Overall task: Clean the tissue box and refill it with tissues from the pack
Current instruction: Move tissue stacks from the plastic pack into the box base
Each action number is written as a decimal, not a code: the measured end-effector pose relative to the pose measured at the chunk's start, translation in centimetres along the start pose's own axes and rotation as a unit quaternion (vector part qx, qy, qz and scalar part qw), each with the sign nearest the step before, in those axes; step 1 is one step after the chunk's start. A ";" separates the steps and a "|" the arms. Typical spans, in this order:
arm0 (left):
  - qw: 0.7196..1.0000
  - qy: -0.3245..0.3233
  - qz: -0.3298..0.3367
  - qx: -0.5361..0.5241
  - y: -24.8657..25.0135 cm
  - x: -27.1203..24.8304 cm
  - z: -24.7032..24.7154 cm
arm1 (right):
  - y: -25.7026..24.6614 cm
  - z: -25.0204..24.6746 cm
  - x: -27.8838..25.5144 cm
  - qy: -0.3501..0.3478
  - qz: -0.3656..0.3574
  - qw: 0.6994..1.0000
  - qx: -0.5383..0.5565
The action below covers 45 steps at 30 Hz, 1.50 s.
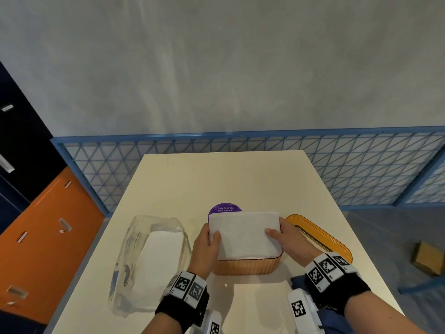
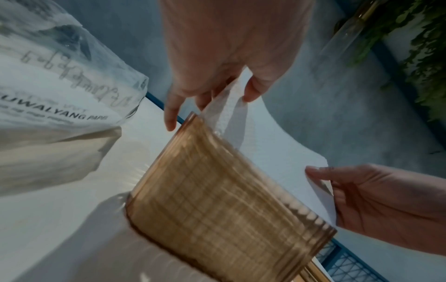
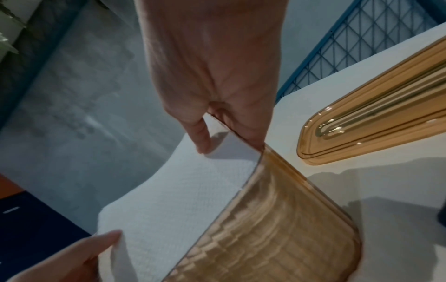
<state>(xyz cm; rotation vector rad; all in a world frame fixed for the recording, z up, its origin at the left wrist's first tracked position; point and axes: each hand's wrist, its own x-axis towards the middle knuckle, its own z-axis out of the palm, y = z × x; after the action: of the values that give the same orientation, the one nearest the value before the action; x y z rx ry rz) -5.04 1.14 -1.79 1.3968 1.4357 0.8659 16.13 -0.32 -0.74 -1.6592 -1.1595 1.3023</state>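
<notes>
A ribbed amber tissue box [image 1: 248, 266] [image 2: 217, 206] [image 3: 277, 238] stands open on the cream table [image 1: 240, 179]. A white stack of tissues [image 1: 244, 233] [image 2: 277, 152] [image 3: 173, 194] sits in its top, rising above the rim. My left hand [image 1: 207, 242] [image 2: 207, 95] grips the stack's left end, thumb on top. My right hand [image 1: 286, 233] [image 3: 226, 133] grips the right end the same way. The amber lid [image 1: 320, 235] [image 3: 376, 122] lies to the right. The clear tissue pack [image 1: 149, 259] [image 2: 55, 91] lies to the left, torn open, with tissues inside.
A purple round sticker [image 1: 225, 208] lies just behind the box. A blue mesh fence [image 1: 361, 165] runs behind the table. Orange and dark cabinets [image 1: 48, 225] stand to the left. A small cardboard box [image 1: 428, 259] lies on the floor at right.
</notes>
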 end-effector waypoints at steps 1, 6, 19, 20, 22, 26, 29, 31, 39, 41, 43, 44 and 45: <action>1.000 0.006 0.002 0.011 0.1 0.3 -0.2 | 0.0 0.1 0.2 0.008 0.006 1.000 -0.013; 0.987 0.009 -0.028 0.155 0.2 1.8 -0.6 | 0.2 0.6 1.0 0.047 0.041 0.995 -0.083; 0.904 -0.012 -0.023 0.426 0.9 2.4 0.3 | -0.3 1.8 0.7 0.070 -0.036 0.934 -0.348; 0.895 -0.005 -0.004 0.446 0.7 2.3 0.3 | -0.4 2.0 0.4 0.068 -0.057 0.909 -0.408; 0.870 0.026 0.073 0.487 0.6 1.8 0.1 | -0.5 2.1 -0.3 0.082 -0.119 0.848 -0.510; 0.826 -0.126 0.158 0.526 0.7 1.7 -0.4 | -0.8 1.4 -0.4 -0.001 -0.146 0.784 -0.603; 0.794 -0.214 0.113 0.557 0.7 2.6 -0.7 | -0.9 1.0 0.1 -0.094 -0.060 0.756 -0.645; 0.786 -0.234 0.092 0.565 0.3 3.1 -0.6 | -0.9 1.1 0.7 -0.125 -0.040 0.742 -0.658; 0.764 -0.230 0.064 0.599 -0.2 3.6 0.3 | -0.5 1.8 1.1 -0.130 -0.050 0.713 -0.688; 0.754 -0.224 0.064 0.615 0.2 3.2 0.2 | -0.7 1.8 0.8 -0.139 -0.047 0.715 -0.684; 0.758 -0.194 0.098 0.614 1.0 2.5 -0.1 | -0.9 1.5 0.8 -0.138 -0.047 0.720 -0.678; 0.784 -0.165 0.119 0.586 1.3 2.2 -0.6 | -1.0 1.3 0.7 -0.127 -0.057 0.727 -0.673; 0.825 -0.123 0.133 0.535 1.4 1.9 -1.3 | -0.9 1.0 0.7 -0.107 -0.076 0.736 -0.664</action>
<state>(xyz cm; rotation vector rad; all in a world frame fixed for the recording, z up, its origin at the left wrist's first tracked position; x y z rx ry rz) -5.68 3.32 -0.33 2.4703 1.5880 -0.0898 14.97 0.69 -0.36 -2.2074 -2.6698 0.4072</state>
